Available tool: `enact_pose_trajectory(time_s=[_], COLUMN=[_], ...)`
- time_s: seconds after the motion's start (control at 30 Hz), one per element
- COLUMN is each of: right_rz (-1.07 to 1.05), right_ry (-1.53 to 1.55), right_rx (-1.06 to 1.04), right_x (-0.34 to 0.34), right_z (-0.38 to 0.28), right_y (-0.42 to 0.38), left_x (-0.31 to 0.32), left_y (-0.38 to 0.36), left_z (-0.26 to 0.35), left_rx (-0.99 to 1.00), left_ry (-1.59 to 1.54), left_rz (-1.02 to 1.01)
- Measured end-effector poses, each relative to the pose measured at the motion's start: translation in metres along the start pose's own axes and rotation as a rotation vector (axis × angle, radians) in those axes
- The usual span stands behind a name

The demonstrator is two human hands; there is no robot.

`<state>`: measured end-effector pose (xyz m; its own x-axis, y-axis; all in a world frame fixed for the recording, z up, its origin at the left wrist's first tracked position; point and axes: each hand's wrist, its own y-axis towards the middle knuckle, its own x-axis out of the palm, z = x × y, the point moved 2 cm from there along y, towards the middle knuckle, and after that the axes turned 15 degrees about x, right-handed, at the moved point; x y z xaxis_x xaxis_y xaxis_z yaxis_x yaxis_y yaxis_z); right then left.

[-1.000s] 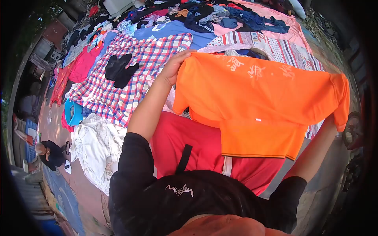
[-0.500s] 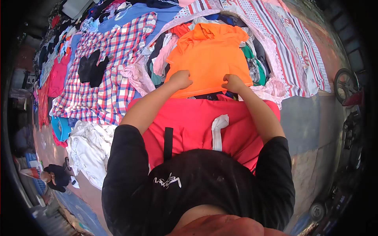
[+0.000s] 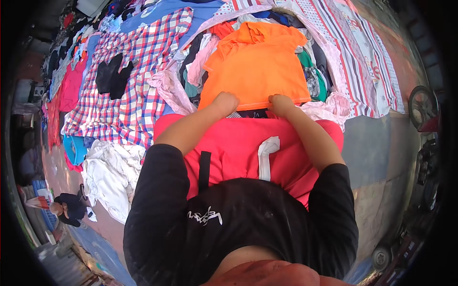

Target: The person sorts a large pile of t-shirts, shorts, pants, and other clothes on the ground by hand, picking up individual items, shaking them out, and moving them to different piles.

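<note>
An orange shirt (image 3: 257, 64) lies spread over a heap of mixed clothes inside a pink patterned cloth (image 3: 338, 71). At the shirt's lower left edge, my left hand (image 3: 225, 103) is closed on the hem. My right hand (image 3: 281, 104) pinches the same hem further right, with a short stretch of hem between the two hands. Pink, green and dark garments show around the shirt. Just below the hem, a strip of dark cloth is visible above my red trousers (image 3: 229, 143).
On the left lie a checked cloth (image 3: 138, 71) with a black garment (image 3: 114, 76) on it, white clothes (image 3: 109, 176) and a blue item (image 3: 75, 150). Striped cloth (image 3: 329, 43) lies at the right, near a wheel (image 3: 423, 108). Another person (image 3: 71, 208) is at the lower left.
My hands have come slightly closer together along the hem. The shirt's lower edge now lies flatter and straighter between them, and my left hand has moved a little down and right.
</note>
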<state>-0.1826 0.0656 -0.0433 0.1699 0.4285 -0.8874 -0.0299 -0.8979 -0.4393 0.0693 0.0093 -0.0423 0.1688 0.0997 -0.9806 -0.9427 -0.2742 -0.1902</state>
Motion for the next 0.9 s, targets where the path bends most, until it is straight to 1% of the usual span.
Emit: enact_pose_trajectory(time_s=[0.07, 0.17, 0.27, 0.33, 0.43, 0.47, 0.57, 0.67, 0.77, 0.87, 0.9], right_rz=[-0.004, 0.001, 0.018, 0.05, 0.13, 0.126, 0.126, 0.118, 0.116, 0.121, 0.14], right_ry=[0.028, 0.086, 0.129, 0.139, 0.087, 0.074, 0.031, 0.006, 0.013, 0.059, 0.096], right_rx=[-0.003, 0.001, -0.018, -0.058, -0.067, -0.064, -0.048, -0.033, -0.029, -0.034, -0.03], right_x=[-0.001, 0.0, -0.005, -0.003, 0.002, 0.008, 0.018, 0.018, 0.015, 0.007, 0.004], right_z=[0.0, 0.002, 0.006, 0.006, 0.004, 0.003, 0.005, 0.006, 0.003, -0.003, -0.006], right_y=[0.002, 0.002, 0.004, 0.004, 0.005, 0.005, 0.012, 0.015, 0.015, 0.011, 0.009], left_x=[0.014, 0.01, 0.011, 0.007, 0.007, 0.01, 0.01, 0.009, 0.003, -0.023, -0.022], left_y=[0.001, 0.003, 0.01, 0.01, 0.005, 0.002, 0.003, 0.007, 0.008, 0.01, 0.012], left_z=[-0.002, 0.001, -0.004, -0.005, -0.002, 0.001, -0.002, -0.006, -0.014, -0.019, -0.022], left_rx=[0.029, 0.044, -0.012, -0.045, -0.044, -0.035, -0.042, -0.095, -0.278, -0.334, -0.3], left_ry=[0.078, 0.059, 0.06, 0.032, 0.034, 0.037, 0.066, 0.017, -0.165, -0.44, -0.564], left_rz=[-0.003, -0.028, -0.131, -0.109, -0.048, -0.026, -0.068, -0.119, -0.026, 0.071, 0.141])
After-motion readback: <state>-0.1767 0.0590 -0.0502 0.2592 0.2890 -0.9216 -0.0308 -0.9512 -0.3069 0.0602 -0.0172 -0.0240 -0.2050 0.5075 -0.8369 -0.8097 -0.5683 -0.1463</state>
